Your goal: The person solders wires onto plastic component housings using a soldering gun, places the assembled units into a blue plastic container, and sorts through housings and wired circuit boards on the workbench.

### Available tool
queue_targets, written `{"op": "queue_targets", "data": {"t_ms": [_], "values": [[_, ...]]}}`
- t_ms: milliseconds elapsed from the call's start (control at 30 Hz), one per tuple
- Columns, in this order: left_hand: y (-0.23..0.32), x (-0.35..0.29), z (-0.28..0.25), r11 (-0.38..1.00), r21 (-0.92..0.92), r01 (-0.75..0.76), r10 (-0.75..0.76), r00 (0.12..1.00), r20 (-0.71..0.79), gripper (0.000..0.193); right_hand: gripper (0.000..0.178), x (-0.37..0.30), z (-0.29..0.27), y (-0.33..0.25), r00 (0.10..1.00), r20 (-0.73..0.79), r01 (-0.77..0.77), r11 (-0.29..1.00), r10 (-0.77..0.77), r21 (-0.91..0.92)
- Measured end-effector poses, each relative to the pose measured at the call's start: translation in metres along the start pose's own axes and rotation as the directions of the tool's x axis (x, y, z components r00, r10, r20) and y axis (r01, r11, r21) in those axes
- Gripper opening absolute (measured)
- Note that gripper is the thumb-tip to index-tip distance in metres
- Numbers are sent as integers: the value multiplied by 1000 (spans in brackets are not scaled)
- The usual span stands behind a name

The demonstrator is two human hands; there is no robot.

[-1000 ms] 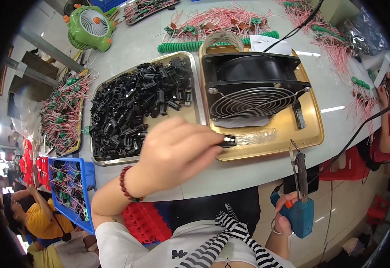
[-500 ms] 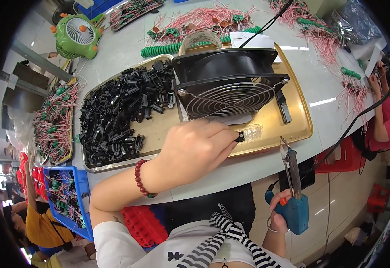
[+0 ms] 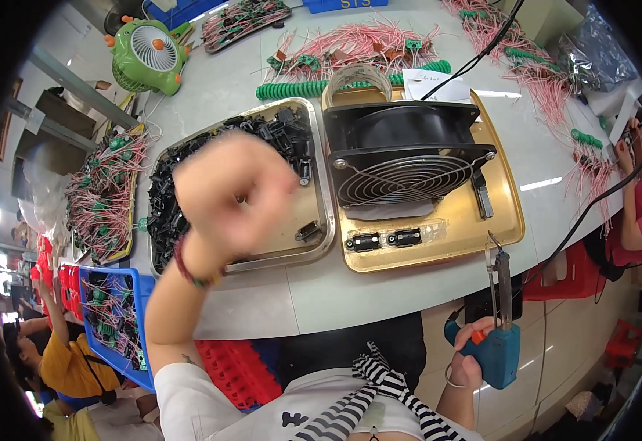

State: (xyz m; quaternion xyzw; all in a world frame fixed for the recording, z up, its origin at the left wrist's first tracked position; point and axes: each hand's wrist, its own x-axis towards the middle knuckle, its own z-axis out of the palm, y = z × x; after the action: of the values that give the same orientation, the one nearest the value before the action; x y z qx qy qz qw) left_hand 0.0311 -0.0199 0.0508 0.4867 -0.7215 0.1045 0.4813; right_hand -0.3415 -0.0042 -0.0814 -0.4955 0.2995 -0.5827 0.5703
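Note:
My left hand (image 3: 229,198) is smeared by motion above the metal tray (image 3: 327,220) heaped with small black plastic parts (image 3: 288,131). Its fingers look curled, but whether they hold a part does not show. In the gold tray (image 3: 449,253) to the right, two similar black parts lie side by side: one at the left (image 3: 365,242) and one beside it (image 3: 405,237), by a clear strip. At lower right, beyond the table edge, my right hand (image 3: 468,360) grips a teal soldering gun (image 3: 500,360), its tip (image 3: 493,237) pointing up near the gold tray's front corner.
A black fan (image 3: 409,176) with a wire guard stands in the gold tray, a tape roll (image 3: 361,77) behind it. Bundles of pink wires (image 3: 365,40) cover the back. A green toy-shaped fan (image 3: 148,55) stands far left. A black cable (image 3: 593,195) crosses the right side.
My left hand has moved left from the gold tray to over the heap of black parts. Two parts now show where my fingers were. My right hand keeps its grip; the whole view has shifted slightly.

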Motion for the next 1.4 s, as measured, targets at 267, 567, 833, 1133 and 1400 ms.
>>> {"op": "queue_targets", "data": {"t_ms": [267,567,833,1133,1400], "values": [[-221,-6,-23,756,382,532,-627,757,186,32,56,2,4,0,999,7,34,992,-35,120],[-244,-6,-42,684,488,542,-711,644,281,34,56,-10,-12,0,999,-33,5,999,-3,45],[-36,25,-43,758,503,415,-413,903,-122,13,54,5,6,6,1000,-21,-9,999,10,54],[72,-98,13,839,503,-206,-115,837,535,12,56,6,13,7,999,32,-12,994,9,104],[68,-81,-1,959,280,50,-176,879,443,34,53,4,5,6,999,-34,-10,993,14,118]]}}
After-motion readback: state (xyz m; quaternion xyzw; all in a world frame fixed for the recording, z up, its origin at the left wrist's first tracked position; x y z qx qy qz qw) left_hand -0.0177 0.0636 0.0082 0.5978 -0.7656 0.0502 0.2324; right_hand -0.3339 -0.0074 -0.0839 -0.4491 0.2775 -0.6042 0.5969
